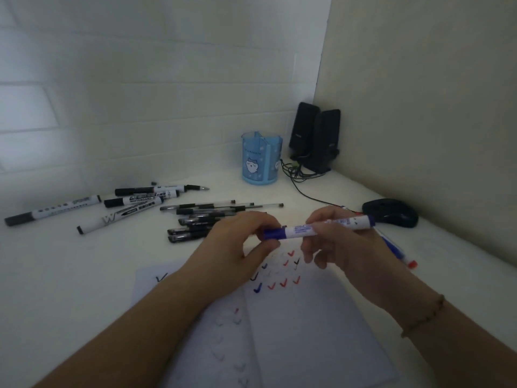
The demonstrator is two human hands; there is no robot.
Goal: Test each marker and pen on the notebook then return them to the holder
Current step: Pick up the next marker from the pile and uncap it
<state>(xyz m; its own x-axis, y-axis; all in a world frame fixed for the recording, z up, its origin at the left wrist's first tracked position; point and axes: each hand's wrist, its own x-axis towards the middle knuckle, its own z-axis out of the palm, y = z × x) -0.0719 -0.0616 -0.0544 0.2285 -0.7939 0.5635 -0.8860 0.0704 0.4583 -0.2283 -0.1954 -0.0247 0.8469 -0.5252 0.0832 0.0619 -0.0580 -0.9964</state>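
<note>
- White-barrelled whiteboard marker with blue cap (313, 226), lying crosswise, cap end to the left, held above open white notebook (307, 326) marked with ticks.
- Left hand (237, 245) pinching the cap, thumb and fingers curled round it.
- Right hand (344, 242) gripping the barrel, spare fingers loosely spread.
- Light blue plastic pen holder (261, 158) standing well behind; contents not visible.

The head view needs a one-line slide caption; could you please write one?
Both hands hold a blue marker level above the tick-marked notebook, left hand gripping its cap, right hand its barrel.
</note>
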